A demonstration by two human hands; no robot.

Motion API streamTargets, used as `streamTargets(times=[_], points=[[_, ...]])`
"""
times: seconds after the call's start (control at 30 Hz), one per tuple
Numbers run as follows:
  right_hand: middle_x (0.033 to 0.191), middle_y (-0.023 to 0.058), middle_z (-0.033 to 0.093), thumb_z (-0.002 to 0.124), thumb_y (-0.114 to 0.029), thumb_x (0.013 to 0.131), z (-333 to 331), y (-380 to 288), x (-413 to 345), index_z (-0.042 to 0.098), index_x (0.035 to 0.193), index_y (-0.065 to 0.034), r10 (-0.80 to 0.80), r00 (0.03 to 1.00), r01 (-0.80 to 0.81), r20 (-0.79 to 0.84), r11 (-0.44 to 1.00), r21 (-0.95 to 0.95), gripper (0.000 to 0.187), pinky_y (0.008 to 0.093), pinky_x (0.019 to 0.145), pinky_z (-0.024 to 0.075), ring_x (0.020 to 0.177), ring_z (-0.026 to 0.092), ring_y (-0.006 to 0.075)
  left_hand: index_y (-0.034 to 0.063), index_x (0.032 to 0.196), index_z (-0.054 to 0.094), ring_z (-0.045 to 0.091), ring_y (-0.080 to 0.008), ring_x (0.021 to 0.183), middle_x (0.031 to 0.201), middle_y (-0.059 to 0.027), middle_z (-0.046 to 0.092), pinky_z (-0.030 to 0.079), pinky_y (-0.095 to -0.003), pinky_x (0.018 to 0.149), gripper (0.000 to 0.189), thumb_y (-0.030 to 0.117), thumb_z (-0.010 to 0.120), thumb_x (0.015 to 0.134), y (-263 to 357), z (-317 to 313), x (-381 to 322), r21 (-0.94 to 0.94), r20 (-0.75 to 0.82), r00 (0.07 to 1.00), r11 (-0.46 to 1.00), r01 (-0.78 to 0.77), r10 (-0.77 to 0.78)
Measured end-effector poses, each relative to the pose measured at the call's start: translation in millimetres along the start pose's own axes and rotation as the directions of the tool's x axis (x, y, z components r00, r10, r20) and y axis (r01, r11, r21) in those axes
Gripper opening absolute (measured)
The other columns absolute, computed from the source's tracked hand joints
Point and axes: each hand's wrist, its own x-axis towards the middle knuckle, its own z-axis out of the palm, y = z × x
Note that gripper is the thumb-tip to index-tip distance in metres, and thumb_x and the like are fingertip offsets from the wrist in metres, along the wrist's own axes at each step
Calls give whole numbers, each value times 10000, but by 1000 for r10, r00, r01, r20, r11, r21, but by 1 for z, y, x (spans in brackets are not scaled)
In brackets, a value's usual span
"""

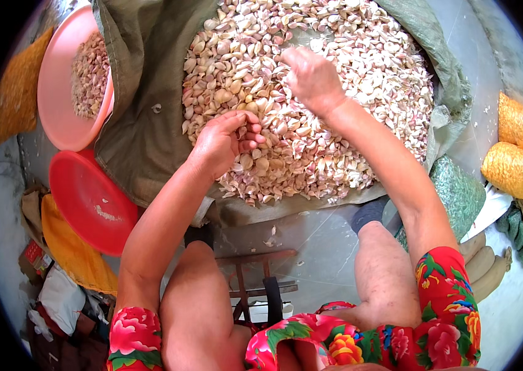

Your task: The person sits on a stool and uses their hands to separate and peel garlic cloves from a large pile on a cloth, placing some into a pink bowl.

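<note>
A broad heap of loose garlic cloves (284, 157) lies before me on a woven sack sheet (150, 116). My left hand (226, 141) is over the heap's left side, palm turned inward and fingers curled. Something small and pale may sit between its thumb and fingers, but I cannot make it out for certain. Farther up, my right hand (314, 81) bends down over the cloves near a thin patch (305, 39) where the sheet shows through. Its thumb and index fingertips are close together at the cloves. Whether a clove is pinched there is hidden.
Left of the sheet stand a pink plastic basin (57, 83) holding small cloves and a red plastic basin (80, 195) with scraps. Yellow mesh sacks (512, 162) and a green woven sack (458, 195) lie right. A metal frame (243, 283) stands between my legs.
</note>
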Motion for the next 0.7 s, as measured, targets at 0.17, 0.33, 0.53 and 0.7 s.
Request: streamTargets(times=[0.17, 0.33, 0.53, 0.7], points=[[836, 109, 615, 587, -9, 748, -23, -67, -34, 596, 975, -43, -256, 951, 307, -173, 850, 428, 230, 387, 663, 557, 761, 642, 300, 16, 1106, 601, 656, -173, 933, 1006, -70, 651, 531, -308, 772, 281, 207, 401, 1051, -2, 16, 6, -127, -66, 998, 992, -11, 3], [1052, 116, 645, 663, -107, 802, -34, -65, -47, 635, 1038, -62, -247, 967, 251, -58, 895, 369, 242, 375, 831, 552, 974, 654, 284, 69, 1083, 607, 625, -158, 861, 940, -41, 642, 503, -310, 721, 272, 252, 408, 1052, -2, 14, 5, -111, -116, 993, 994, -18, 5], [1494, 188, 411, 627, -465, 921, -35, 81, -36, 534, 1404, -161, 347, 928, -371, -136, 834, -409, 578, 489, 1162, 304, 1393, 349, 368, 80, 933, 544, 566, -175, 744, 803, -17, 548, 439, -307, 664, 286, 290, 400, 1064, -3, 2, 0, -59, -66, 997, 998, 27, -31], [1629, 183, 141, 394, -828, 851, -2, 47, -41, 257, 1567, -276, 485, 866, -420, 123, 838, -348, 915, 677, 1158, 1, 1499, 9, 448, 74, 935, 558, 560, -187, 735, 795, -18, 551, 440, -324, 670, 282, 289, 421, 1057, -4, 6, -1, -96, -62, 997, 995, 35, -41]])
